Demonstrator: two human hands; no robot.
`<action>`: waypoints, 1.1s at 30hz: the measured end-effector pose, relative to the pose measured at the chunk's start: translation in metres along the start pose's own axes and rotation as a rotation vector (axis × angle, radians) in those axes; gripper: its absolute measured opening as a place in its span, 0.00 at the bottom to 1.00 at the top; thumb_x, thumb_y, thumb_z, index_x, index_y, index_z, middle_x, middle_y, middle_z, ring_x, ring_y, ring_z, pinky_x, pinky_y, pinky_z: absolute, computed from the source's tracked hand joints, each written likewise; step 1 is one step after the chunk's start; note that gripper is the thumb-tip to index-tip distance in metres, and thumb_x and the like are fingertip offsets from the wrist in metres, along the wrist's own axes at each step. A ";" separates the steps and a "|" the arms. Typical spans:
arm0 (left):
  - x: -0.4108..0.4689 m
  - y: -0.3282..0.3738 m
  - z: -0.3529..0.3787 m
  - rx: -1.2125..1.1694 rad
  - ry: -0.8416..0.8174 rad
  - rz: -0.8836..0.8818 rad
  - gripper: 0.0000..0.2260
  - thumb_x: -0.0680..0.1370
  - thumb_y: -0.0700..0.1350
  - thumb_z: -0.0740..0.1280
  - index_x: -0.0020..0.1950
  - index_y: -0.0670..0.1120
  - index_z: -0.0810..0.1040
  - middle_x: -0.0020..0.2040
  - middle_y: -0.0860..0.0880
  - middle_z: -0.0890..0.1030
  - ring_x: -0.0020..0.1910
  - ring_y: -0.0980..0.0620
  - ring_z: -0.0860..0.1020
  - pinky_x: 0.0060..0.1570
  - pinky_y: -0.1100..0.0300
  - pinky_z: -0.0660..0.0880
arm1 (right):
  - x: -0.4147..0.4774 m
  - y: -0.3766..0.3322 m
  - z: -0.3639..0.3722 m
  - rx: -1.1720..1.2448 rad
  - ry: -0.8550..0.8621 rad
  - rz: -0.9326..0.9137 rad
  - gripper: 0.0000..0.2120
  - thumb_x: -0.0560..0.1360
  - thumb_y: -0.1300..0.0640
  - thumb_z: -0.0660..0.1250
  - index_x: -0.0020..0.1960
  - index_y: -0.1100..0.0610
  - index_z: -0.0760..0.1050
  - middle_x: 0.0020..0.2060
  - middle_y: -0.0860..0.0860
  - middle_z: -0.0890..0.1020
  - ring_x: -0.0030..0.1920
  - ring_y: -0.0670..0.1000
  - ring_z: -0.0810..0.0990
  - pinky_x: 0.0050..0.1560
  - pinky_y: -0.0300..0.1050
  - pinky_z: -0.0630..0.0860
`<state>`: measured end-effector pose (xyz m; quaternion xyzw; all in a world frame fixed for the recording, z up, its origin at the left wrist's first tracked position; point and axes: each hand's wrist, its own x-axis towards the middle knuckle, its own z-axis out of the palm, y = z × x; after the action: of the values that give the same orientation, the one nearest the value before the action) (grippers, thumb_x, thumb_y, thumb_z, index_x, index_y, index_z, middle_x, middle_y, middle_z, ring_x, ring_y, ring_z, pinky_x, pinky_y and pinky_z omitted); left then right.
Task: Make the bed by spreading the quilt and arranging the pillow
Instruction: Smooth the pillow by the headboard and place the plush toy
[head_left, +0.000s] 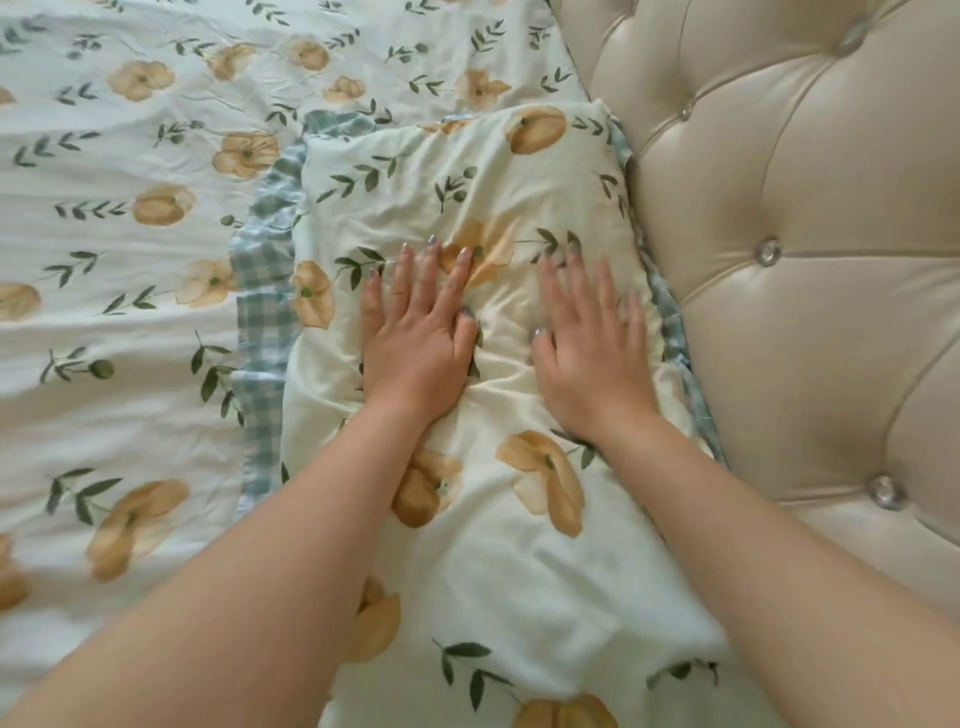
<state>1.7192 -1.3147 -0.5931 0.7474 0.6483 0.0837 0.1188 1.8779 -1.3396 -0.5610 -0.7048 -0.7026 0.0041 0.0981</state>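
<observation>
A cream pillow (462, 171) printed with yellow flowers and green leaves, trimmed in a blue-checked frill, lies against the headboard. Both palms lie flat on its middle with straight, spread fingers. My left hand (415, 332) presses the pillow's centre and dents the fabric. My right hand (589, 348), slightly blurred, lies flat just to the right, near the headboard-side frill. The quilt (130, 218), in the same floral print, lies spread to the left of the pillow, with light wrinkles.
A beige tufted headboard (810, 260) with crystal buttons fills the right side, touching the pillow's right edge. The blue-checked frill (265, 291) marks the pillow's left border over the quilt.
</observation>
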 end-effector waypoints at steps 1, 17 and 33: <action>-0.006 0.007 -0.009 -0.046 -0.036 0.039 0.26 0.81 0.53 0.48 0.79 0.57 0.45 0.80 0.53 0.42 0.77 0.54 0.37 0.74 0.45 0.34 | -0.011 0.005 0.008 -0.040 -0.118 0.000 0.30 0.81 0.48 0.45 0.78 0.46 0.36 0.78 0.48 0.37 0.78 0.52 0.35 0.76 0.60 0.38; -0.122 0.027 -0.065 -0.287 0.189 -0.012 0.24 0.80 0.52 0.56 0.76 0.53 0.62 0.78 0.54 0.57 0.78 0.53 0.51 0.76 0.48 0.43 | -0.100 -0.020 -0.040 -0.065 -0.444 0.044 0.30 0.80 0.40 0.46 0.78 0.41 0.38 0.78 0.49 0.36 0.77 0.54 0.32 0.75 0.62 0.37; -0.190 0.035 -0.020 0.059 -0.010 0.076 0.26 0.81 0.52 0.40 0.79 0.49 0.47 0.80 0.50 0.46 0.78 0.50 0.44 0.75 0.46 0.39 | -0.163 -0.016 -0.063 -0.016 -0.068 0.010 0.27 0.79 0.49 0.49 0.78 0.48 0.55 0.78 0.53 0.55 0.78 0.57 0.50 0.75 0.64 0.52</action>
<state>1.7193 -1.5059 -0.5581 0.7751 0.6210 0.0652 0.0965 1.8692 -1.5093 -0.5184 -0.7084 -0.7021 0.0226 0.0686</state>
